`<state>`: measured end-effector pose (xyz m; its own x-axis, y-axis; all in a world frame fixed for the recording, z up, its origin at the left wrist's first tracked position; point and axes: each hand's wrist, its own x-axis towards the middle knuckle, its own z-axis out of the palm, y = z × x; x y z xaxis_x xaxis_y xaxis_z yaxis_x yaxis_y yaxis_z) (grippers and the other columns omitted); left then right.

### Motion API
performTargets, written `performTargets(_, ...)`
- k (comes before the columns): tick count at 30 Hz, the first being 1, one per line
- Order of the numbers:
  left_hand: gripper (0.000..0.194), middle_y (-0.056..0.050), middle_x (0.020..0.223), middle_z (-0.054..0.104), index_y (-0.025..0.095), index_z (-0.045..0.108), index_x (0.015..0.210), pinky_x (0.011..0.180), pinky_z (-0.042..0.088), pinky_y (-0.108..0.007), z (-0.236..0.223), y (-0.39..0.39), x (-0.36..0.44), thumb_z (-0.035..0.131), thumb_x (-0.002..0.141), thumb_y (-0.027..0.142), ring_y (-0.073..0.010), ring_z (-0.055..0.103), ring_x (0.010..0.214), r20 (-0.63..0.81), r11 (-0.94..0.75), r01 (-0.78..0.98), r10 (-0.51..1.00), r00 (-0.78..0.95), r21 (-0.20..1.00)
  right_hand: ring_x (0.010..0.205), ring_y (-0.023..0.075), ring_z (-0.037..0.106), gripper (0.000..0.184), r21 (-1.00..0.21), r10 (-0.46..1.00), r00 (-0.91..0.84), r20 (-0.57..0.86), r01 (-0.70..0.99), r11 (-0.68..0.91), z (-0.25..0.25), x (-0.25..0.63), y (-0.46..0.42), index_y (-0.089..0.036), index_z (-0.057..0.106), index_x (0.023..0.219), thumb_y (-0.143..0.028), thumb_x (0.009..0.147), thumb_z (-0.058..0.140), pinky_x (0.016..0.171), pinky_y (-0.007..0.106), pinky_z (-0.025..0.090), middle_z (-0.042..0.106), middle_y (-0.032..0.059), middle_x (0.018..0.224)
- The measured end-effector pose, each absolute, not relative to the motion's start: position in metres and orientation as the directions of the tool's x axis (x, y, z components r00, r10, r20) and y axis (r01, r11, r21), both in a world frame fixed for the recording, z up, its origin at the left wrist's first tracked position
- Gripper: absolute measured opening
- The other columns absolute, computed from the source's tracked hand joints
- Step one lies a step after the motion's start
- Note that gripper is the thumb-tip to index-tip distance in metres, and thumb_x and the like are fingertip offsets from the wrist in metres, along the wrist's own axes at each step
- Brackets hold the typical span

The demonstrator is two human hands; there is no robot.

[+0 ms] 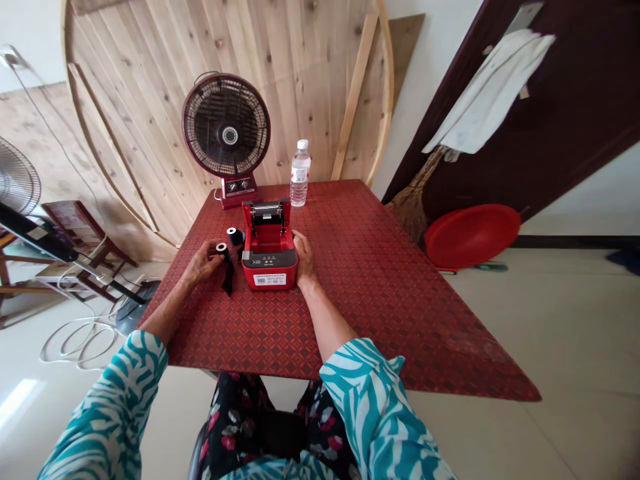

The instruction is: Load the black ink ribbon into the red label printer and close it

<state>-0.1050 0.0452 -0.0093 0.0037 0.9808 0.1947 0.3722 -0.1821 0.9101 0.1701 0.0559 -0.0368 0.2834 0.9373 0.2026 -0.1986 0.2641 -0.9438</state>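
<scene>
A red and black label printer stands on the table with its lid tipped up, and its red inner bay shows. My right hand is curved against the printer's right side and steadies it. To the left of the printer, my left hand has its fingers on a roll of black ribbon with a white core. A loose tail of ribbon hangs from that roll onto the tabletop. Just behind it stands a second black roll, also white-cored, close to the printer's left side.
The table has a red patterned cover. At its back stand a dark red fan and a water bottle. Left are a chair and a cord on the floor. Right are a broom and a red basin.
</scene>
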Motion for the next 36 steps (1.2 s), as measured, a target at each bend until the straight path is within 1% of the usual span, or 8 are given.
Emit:
performTargets(4,0.053,-0.012,0.123,0.068,0.019,0.059,0.124,0.097,0.050,-0.041,0.017,0.057,-0.102,0.058,0.078,0.044,-0.0271,0.063,0.115,0.199,-0.140,0.378,0.973,-0.120,0.915,0.119,0.0226,0.060,0.045,-0.947,0.938,0.281,0.205,-0.184,0.262,-0.039,0.171,0.057,-0.023,0.066,0.113,-0.054,0.085,0.049,0.110,0.044,0.041,0.069,0.0071,0.125)
performTargets(6,0.051,-0.010,0.118,0.071,0.018,0.063,0.120,0.095,0.050,-0.037,0.028,0.070,-0.094,0.062,0.074,0.041,-0.0267,0.063,0.113,0.163,-0.098,0.441,0.980,-0.113,0.892,0.120,0.0225,0.059,0.045,-0.947,0.936,0.283,0.210,-0.178,0.266,-0.040,0.172,0.059,-0.023,0.066,0.112,-0.055,0.085,0.049,0.111,0.044,0.041,0.069,0.0068,0.126)
performTargets(11,0.023,-0.002,0.074,0.071,0.016,0.068,0.080,0.063,0.046,-0.027,0.037,0.105,-0.073,0.068,0.058,0.023,-0.0198,0.064,0.073,-0.035,0.010,0.591,0.999,0.031,0.807,0.121,0.0233,0.059,0.048,-0.947,0.939,0.286,0.192,-0.197,0.253,-0.043,0.172,0.062,-0.024,0.067,0.113,-0.057,0.083,0.049,0.112,0.046,0.041,0.069,0.0069,0.126)
performTargets(15,0.012,0.002,0.057,0.060,0.018,0.062,0.066,0.055,0.040,-0.025,0.032,0.113,-0.071,0.068,0.057,0.023,-0.0156,0.056,0.058,-0.042,-0.001,0.620,0.998,0.054,0.784,0.122,0.0223,0.058,0.047,-0.948,0.939,0.274,0.208,-0.179,0.262,-0.041,0.172,0.061,-0.023,0.066,0.113,-0.056,0.083,0.049,0.114,0.044,0.039,0.068,0.0071,0.127)
performTargets(22,0.035,-0.002,0.083,0.069,0.018,0.063,0.090,0.080,0.052,-0.032,0.059,0.083,-0.084,0.075,0.062,0.034,-0.0184,0.065,0.081,0.293,-0.276,0.344,0.956,0.005,0.898,0.116,0.0207,0.060,0.045,-0.944,0.946,0.266,0.186,-0.219,0.247,-0.035,0.171,0.057,-0.025,0.066,0.110,-0.057,0.082,0.051,0.108,0.040,0.043,0.071,0.0043,0.123)
performTargets(26,0.046,-0.004,0.092,0.071,0.020,0.065,0.112,0.081,0.056,-0.037,0.100,0.052,-0.085,0.070,0.072,0.041,-0.0231,0.068,0.089,0.377,-0.379,0.232,0.925,0.056,0.896,0.115,0.0217,0.061,0.046,-0.932,0.945,0.277,0.172,-0.265,0.247,-0.038,0.170,0.060,-0.025,0.067,0.108,-0.059,0.081,0.053,0.109,0.042,0.043,0.071,0.0038,0.120)
performTargets(32,0.052,-0.006,0.096,0.072,0.020,0.066,0.118,0.076,0.056,-0.035,0.123,0.036,-0.038,0.075,0.071,0.040,-0.0238,0.068,0.090,0.227,-0.382,0.350,0.884,0.410,0.855,0.117,0.0219,0.061,0.047,-0.930,0.944,0.278,0.179,-0.266,0.255,-0.046,0.168,0.066,-0.027,0.067,0.110,-0.061,0.081,0.052,0.109,0.044,0.043,0.072,0.0033,0.119)
performTargets(36,0.030,-0.004,0.087,0.073,0.018,0.072,0.099,0.076,0.055,-0.033,0.117,0.056,0.001,0.072,0.074,0.034,-0.0203,0.067,0.082,0.073,-0.440,0.522,0.811,0.581,0.731,0.116,0.0215,0.061,0.047,-0.923,0.943,0.270,0.194,-0.275,0.268,-0.049,0.166,0.069,-0.026,0.066,0.111,-0.060,0.081,0.052,0.108,0.042,0.044,0.071,0.0037,0.120)
